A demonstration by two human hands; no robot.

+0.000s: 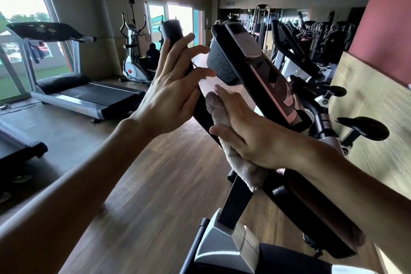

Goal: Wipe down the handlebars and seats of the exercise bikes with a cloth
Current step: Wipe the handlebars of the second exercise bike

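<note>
I stand at an exercise bike whose black handlebar point(172, 29) rises on the left of its console point(251, 66). My left hand point(173, 89) rests against the upper handlebar grip, fingers spread and loosely curled around it. My right hand point(246, 138) presses a grey-beige cloth point(242, 162) flat against the lower part of the handlebar bar, fingers extended. The cloth hangs below my palm. Water droplets dot the console's grey back. The bike's seat is out of view.
More exercise bikes point(315, 78) with black seats point(364, 128) line the wood-panelled wall on the right. Treadmills point(73, 93) stand at left by the windows, an elliptical trainer point(133, 55) behind them. Wooden floor point(142, 184) lies between the rows.
</note>
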